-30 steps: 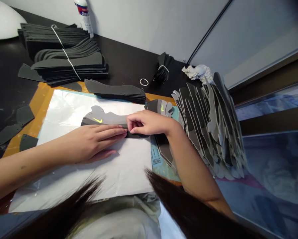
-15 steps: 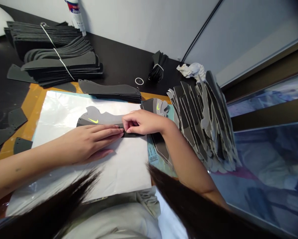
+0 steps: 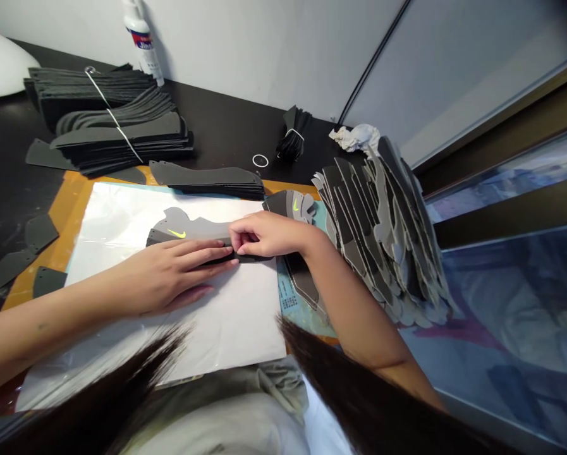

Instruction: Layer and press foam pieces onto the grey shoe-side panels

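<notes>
A grey shoe upper piece (image 3: 179, 222) with a yellow-green swoosh lies on a white sheet (image 3: 245, 316), a darker panel along its near edge. My left hand (image 3: 169, 272) rests on that edge with its fingers stretched out flat, covering much of the dark panel. Just right of those fingertips, my right hand (image 3: 271, 234) is curled, thumb and forefinger pinched at the dark edge. My right palm and fingers hide the right end of the piece. Partly under my right wrist lies another shoe upper (image 3: 276, 202) with a matching swoosh.
A fanned stack of grey uppers (image 3: 359, 221) stands at the right. Behind the sheet is a pile of dark panels (image 3: 207, 177); tied bundles (image 3: 122, 136) sit at back left. Further back are a white bottle (image 3: 143, 47), a white ring (image 3: 260, 160) and crumpled tissue (image 3: 356, 136).
The view has tilted slightly, so the background sits lower. Both hands stay at nearly the same spot on the piece; a finger of my left hand now reaches a little further right.
</notes>
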Demonstrator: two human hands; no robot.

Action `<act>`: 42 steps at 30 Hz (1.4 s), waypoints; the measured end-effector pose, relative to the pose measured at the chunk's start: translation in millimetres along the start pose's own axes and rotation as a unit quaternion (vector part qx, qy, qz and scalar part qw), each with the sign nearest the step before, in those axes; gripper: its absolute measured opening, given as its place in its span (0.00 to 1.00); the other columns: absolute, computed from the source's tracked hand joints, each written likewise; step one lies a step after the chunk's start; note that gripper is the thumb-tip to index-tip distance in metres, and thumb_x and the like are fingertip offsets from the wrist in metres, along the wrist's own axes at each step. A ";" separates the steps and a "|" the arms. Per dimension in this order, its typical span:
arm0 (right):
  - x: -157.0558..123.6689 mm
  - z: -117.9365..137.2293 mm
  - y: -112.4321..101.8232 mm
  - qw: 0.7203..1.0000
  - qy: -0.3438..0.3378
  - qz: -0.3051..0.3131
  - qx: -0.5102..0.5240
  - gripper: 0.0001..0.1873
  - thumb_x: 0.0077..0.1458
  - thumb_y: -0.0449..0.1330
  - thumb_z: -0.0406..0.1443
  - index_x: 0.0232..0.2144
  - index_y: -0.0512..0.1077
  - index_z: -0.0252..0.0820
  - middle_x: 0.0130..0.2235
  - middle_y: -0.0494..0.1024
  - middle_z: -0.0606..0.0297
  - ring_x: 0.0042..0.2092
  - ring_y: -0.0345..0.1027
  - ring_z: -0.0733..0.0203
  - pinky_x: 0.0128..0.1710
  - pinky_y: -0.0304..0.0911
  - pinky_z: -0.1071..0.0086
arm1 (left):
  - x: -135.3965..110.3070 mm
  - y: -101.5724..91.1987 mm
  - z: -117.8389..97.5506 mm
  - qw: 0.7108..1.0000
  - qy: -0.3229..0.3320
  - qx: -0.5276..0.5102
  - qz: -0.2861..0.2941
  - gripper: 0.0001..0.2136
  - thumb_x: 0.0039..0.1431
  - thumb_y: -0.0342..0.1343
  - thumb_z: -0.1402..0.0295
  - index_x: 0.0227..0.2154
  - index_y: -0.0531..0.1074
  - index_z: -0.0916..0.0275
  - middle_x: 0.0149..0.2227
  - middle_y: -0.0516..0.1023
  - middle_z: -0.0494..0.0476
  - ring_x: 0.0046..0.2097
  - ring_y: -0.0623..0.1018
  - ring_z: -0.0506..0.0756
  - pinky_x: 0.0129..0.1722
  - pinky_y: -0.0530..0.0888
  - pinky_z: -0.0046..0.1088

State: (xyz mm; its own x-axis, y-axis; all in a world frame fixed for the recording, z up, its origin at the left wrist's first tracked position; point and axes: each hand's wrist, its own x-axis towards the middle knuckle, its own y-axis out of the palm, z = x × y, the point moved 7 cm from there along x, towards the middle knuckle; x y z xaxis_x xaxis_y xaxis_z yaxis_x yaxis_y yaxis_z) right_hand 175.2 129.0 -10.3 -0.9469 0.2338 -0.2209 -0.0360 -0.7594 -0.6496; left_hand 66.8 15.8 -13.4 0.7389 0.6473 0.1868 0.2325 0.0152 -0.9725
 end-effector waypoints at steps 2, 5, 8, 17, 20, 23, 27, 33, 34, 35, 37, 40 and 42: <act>0.2 -0.7 0.3 1.000 -0.004 0.001 0.006 0.05 0.57 0.59 0.27 0.32 0.71 0.40 0.32 0.73 0.68 0.34 0.64 0.64 0.34 0.54 0.71 | 1.2 -1.4 -1.2 1.000 0.001 0.013 0.003 0.20 0.74 0.48 0.68 0.66 0.67 0.62 0.68 0.68 0.60 0.69 0.67 0.59 0.69 0.64 0.40; 0.5 -1.3 1.3 1.000 -0.009 0.005 0.018 0.06 0.56 0.58 0.26 0.33 0.71 0.40 0.32 0.73 0.68 0.34 0.65 0.64 0.34 0.55 0.71 | 2.8 -2.9 -4.6 1.000 0.016 0.023 0.001 0.20 0.74 0.47 0.69 0.66 0.66 0.66 0.68 0.68 0.61 0.68 0.67 0.58 0.69 0.63 0.39; 0.3 -0.7 1.4 1.000 -0.012 0.004 0.024 0.06 0.56 0.58 0.26 0.34 0.71 0.40 0.32 0.73 0.68 0.34 0.64 0.64 0.34 0.55 0.71 | 2.6 -0.2 -4.8 1.000 0.018 0.022 0.005 0.20 0.74 0.47 0.70 0.65 0.66 0.67 0.67 0.69 0.60 0.68 0.67 0.58 0.70 0.62 0.38; -2.0 -1.2 -0.1 0.998 -0.028 0.006 0.064 0.08 0.54 0.56 0.24 0.33 0.69 0.41 0.31 0.70 0.70 0.33 0.61 0.66 0.33 0.54 0.72 | -2.7 7.4 1.0 0.999 0.027 -0.026 -0.035 0.24 0.72 0.49 0.69 0.68 0.63 0.62 0.67 0.70 0.57 0.70 0.65 0.58 0.73 0.55 0.35; -1.8 -0.9 -0.3 0.997 -0.031 0.003 0.064 0.08 0.53 0.56 0.24 0.32 0.68 0.41 0.31 0.70 0.71 0.32 0.61 0.66 0.33 0.54 0.72 | -1.4 6.2 2.5 0.999 0.024 -0.031 -0.032 0.24 0.72 0.48 0.69 0.69 0.63 0.61 0.66 0.70 0.56 0.69 0.67 0.58 0.72 0.57 0.35; -1.6 -0.9 -0.5 0.998 -0.018 0.002 0.053 0.08 0.53 0.57 0.24 0.33 0.69 0.41 0.31 0.70 0.71 0.32 0.61 0.65 0.33 0.54 0.72 | -0.6 6.4 4.6 0.999 0.023 -0.034 -0.014 0.23 0.72 0.48 0.68 0.68 0.64 0.58 0.66 0.70 0.54 0.69 0.68 0.58 0.71 0.60 0.35; -1.8 -0.9 -1.6 1.000 -0.007 0.001 0.025 0.07 0.54 0.58 0.25 0.34 0.71 0.41 0.30 0.71 0.70 0.33 0.61 0.65 0.33 0.53 0.71 | -1.8 8.5 5.0 0.999 0.032 -0.030 0.006 0.24 0.72 0.49 0.68 0.69 0.63 0.59 0.68 0.69 0.55 0.70 0.65 0.58 0.72 0.59 0.37; -1.5 -1.8 -0.9 0.999 -0.025 0.004 0.026 0.07 0.57 0.58 0.26 0.37 0.73 0.39 0.30 0.69 0.71 0.33 0.62 0.65 0.35 0.53 0.71 | -1.2 4.0 1.2 0.999 0.030 -0.024 -0.013 0.22 0.72 0.50 0.72 0.66 0.64 0.67 0.66 0.70 0.59 0.70 0.65 0.58 0.71 0.60 0.39; -1.5 -1.9 -1.0 0.999 -0.028 0.003 0.027 0.07 0.57 0.58 0.26 0.37 0.73 0.39 0.30 0.69 0.71 0.33 0.62 0.65 0.35 0.53 0.71 | -0.9 3.1 0.4 0.999 0.035 -0.022 -0.016 0.22 0.72 0.51 0.72 0.67 0.64 0.67 0.66 0.70 0.59 0.69 0.65 0.59 0.71 0.60 0.39; -1.6 -2.1 -1.1 0.999 -0.030 0.005 0.031 0.07 0.58 0.58 0.27 0.37 0.73 0.39 0.30 0.68 0.71 0.34 0.61 0.65 0.35 0.53 0.71 | -0.6 3.1 -0.4 0.999 0.042 -0.019 -0.015 0.22 0.72 0.51 0.72 0.67 0.64 0.67 0.66 0.70 0.59 0.69 0.65 0.59 0.70 0.61 0.39; -2.2 -2.2 -0.8 0.998 -0.033 0.015 0.043 0.07 0.58 0.59 0.27 0.38 0.74 0.39 0.30 0.67 0.71 0.33 0.60 0.65 0.35 0.53 0.71 | 0.0 2.1 -0.7 0.998 0.051 -0.016 -0.023 0.23 0.72 0.51 0.71 0.67 0.63 0.66 0.65 0.71 0.60 0.68 0.67 0.60 0.70 0.62 0.39; -3.5 -2.8 -1.0 0.997 -0.032 0.031 0.063 0.08 0.55 0.62 0.26 0.38 0.73 0.40 0.29 0.61 0.73 0.33 0.57 0.66 0.36 0.52 0.72 | 0.4 -0.8 1.3 0.997 0.048 -0.038 -0.056 0.23 0.72 0.51 0.70 0.68 0.63 0.63 0.64 0.74 0.59 0.67 0.70 0.60 0.69 0.64 0.38; -4.2 -3.9 -1.7 0.996 -0.029 0.036 0.070 0.09 0.55 0.63 0.25 0.38 0.73 0.40 0.29 0.58 0.74 0.33 0.55 0.66 0.36 0.52 0.72 | 0.3 -0.4 2.2 0.995 0.048 -0.052 -0.064 0.24 0.72 0.51 0.69 0.69 0.62 0.60 0.64 0.74 0.58 0.66 0.70 0.60 0.69 0.64 0.37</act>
State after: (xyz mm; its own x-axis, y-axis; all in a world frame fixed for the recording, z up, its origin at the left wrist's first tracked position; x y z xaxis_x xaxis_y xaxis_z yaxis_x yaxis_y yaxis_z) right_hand 180.5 131.6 -11.1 -0.9653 0.1426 -0.2187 -0.0071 -0.8517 -0.5240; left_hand 65.5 17.6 -13.3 0.7542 0.5700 0.3260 0.3901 0.0105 -0.9207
